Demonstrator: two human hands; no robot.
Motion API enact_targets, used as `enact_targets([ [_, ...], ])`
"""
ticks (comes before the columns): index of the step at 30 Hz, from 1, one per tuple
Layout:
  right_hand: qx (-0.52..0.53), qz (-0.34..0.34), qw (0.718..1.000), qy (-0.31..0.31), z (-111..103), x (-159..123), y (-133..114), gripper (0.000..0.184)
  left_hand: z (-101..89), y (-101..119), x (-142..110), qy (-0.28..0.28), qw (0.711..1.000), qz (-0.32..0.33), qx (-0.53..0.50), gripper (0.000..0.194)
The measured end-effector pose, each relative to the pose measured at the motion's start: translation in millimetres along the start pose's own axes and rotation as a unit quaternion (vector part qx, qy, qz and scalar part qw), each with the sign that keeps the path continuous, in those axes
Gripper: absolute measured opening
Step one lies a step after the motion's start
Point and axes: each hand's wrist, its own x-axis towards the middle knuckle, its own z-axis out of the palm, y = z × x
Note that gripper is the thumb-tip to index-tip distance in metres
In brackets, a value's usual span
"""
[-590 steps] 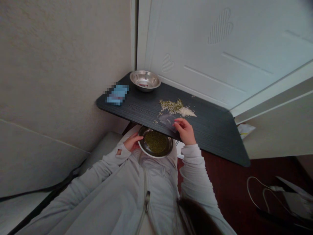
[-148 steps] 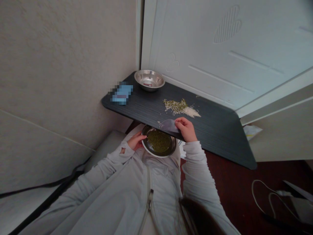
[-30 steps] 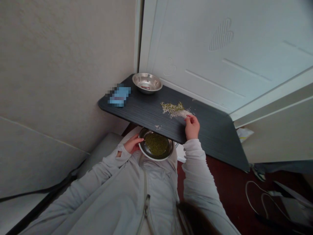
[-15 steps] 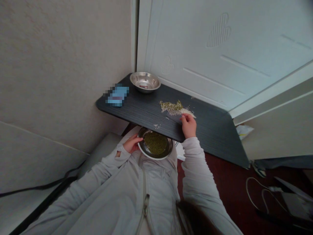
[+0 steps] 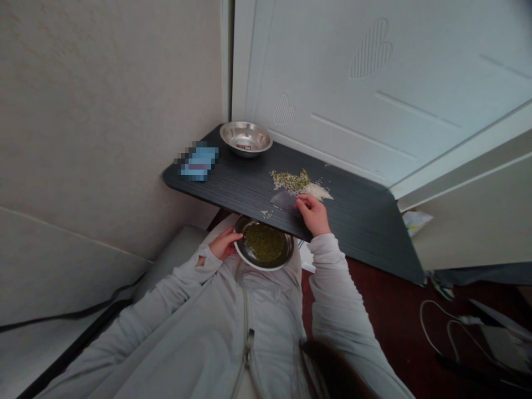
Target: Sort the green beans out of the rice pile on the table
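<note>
My left hand (image 5: pixel 225 244) grips the left rim of a metal bowl (image 5: pixel 266 267) in my lap, just below the table's front edge. Small green beans (image 5: pixel 266 243) cover the bowl's bottom. Between the thumb and fingers of my right hand (image 5: pixel 313 213) is a thin, clear plastic scraper (image 5: pixel 284 200), lying low over the dark tabletop. Right behind it is a mixed heap of green beans and white grains (image 5: pixel 293 180), with a whiter pile of rice (image 5: pixel 317 191) at its right. A few white grains (image 5: pixel 266 213) lie near the front edge, left of the scraper.
A second metal bowl (image 5: pixel 246 138) stands at the back left of the dark table (image 5: pixel 366 233). Beside it lies a blurred blue packet (image 5: pixel 200 163). A white door is behind. A person's foot (image 5: pixel 443 287) and a white cable (image 5: pixel 421 318) show on the floor at right.
My right hand has drawn the clear scraper from the rice pile leftward and toward the front edge. A person's leg has appeared at right. My left hand stays on the bowl.
</note>
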Motion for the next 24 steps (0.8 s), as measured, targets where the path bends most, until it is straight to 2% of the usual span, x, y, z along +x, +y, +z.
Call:
enact_targets([
  [3, 0.0, -0.003, 1.0, 0.001, 0.3, 0.1, 1.6, 0.028, -2.0, -1.3, 1.4, -0.003, 1.0, -0.001, -0.004, 0.042],
  [11, -0.01, -0.007, 0.999, -0.052, 0.2, -0.7, 1.2, 0.026, -2.1, -2.2, 2.7, 0.003, 1.0, -0.004, -0.006, 0.045],
  [17, 0.034, 0.013, 0.999, -0.036, -0.4, 0.1, 2.7, 0.028, 1.0, -0.1, 0.2, 0.017, 1.0, -0.008, -0.004, 0.041],
  [24, 0.007, -0.006, 0.998, -0.069, -0.7, -1.5, 2.1, 0.025, 0.8, 1.1, 0.0, 0.019, 1.0, -0.012, -0.003, 0.039],
])
